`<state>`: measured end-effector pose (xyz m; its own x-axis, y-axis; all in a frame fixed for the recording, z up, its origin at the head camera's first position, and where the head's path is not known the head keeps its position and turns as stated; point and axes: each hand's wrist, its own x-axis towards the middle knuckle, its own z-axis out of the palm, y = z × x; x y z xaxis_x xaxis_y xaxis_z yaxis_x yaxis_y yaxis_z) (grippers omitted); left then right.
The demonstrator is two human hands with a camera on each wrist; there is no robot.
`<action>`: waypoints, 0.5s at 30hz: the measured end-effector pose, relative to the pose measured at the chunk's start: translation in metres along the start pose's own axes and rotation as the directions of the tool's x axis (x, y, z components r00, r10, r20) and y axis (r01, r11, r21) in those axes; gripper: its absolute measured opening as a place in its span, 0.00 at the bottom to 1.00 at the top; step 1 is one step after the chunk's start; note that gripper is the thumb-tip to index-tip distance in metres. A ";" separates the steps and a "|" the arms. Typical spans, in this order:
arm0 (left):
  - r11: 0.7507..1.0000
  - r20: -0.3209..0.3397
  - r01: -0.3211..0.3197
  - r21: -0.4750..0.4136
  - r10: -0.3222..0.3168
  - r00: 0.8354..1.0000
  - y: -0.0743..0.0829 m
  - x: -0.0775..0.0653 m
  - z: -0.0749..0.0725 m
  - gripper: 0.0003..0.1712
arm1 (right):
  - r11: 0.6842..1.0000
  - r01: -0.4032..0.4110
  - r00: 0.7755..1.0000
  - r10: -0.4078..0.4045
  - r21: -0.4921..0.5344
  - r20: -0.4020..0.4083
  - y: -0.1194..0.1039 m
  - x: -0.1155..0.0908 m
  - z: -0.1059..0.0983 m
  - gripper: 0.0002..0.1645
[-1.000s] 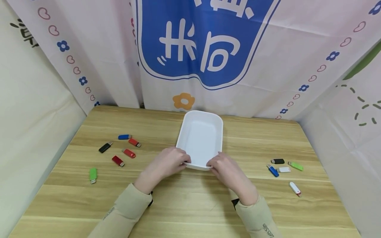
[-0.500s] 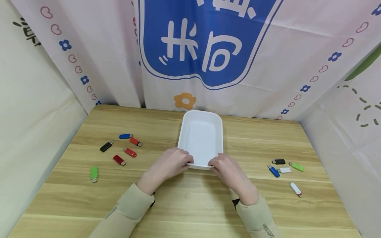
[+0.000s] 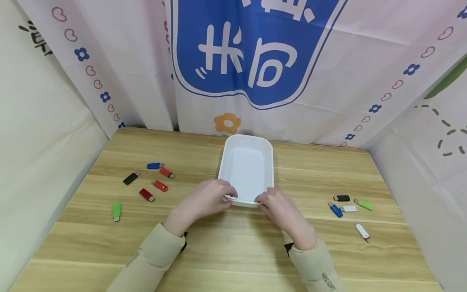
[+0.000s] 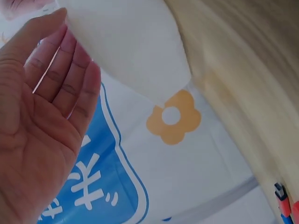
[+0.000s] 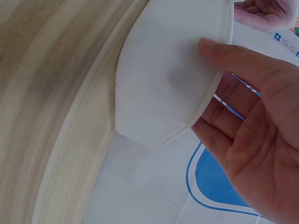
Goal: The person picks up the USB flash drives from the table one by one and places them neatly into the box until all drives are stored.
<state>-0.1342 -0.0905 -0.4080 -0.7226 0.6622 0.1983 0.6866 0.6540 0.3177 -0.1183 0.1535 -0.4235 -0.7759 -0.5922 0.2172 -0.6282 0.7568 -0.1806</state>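
One white tray (image 3: 246, 166) on the table (image 3: 233, 259), toward its far edge.
The right hand (image 3: 280, 209) pinches the near rim; the left hand (image 3: 208, 198) lies at the near-left corner, its grip unclear.

"How do your arms lie?"
"Your left sleeve (image 3: 146, 259) slants in from below and left of the grip, your right sleeve (image 3: 315, 263) from below and right."
"And your left hand (image 3: 209, 196)?"
"At the grip's left side, knuckles upward. Your left thumb (image 4: 30, 37) stands apart from your left fingers (image 4: 70, 88), which bend gently, tips hidden."
"Is your right hand (image 3: 275, 202) the same?"
"No, it pinches at the grip's right side. Your right thumb (image 5: 238, 58) presses with its tip, opposite your right fingers (image 5: 224, 119)."
"Your wrists?"
"Your left wrist (image 3: 178, 221) and right wrist (image 3: 303, 233) show bare, each on the grip's near side."
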 end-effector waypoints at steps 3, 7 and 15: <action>1.000 -0.026 0.021 -0.007 -0.021 0.999 -0.001 -0.003 -0.005 0.06 | 1.000 -0.011 1.000 0.011 0.003 0.006 0.001 -0.001 -0.001 0.04; 0.999 -0.083 0.040 0.009 -0.039 0.996 -0.009 -0.011 -0.009 0.05 | 1.000 -0.018 1.000 0.018 0.014 0.007 0.001 -0.002 -0.001 0.04; 0.990 -0.112 0.140 0.020 -0.137 0.984 -0.040 -0.050 -0.024 0.06 | 1.000 -0.009 1.000 0.009 0.000 0.012 0.001 -0.002 -0.002 0.04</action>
<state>-0.1279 -0.1587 -0.4084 -0.8140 0.5215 0.2557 0.5804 0.7474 0.3233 -0.1178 0.1560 -0.4225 -0.7823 -0.5886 0.2038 -0.6211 0.7622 -0.1825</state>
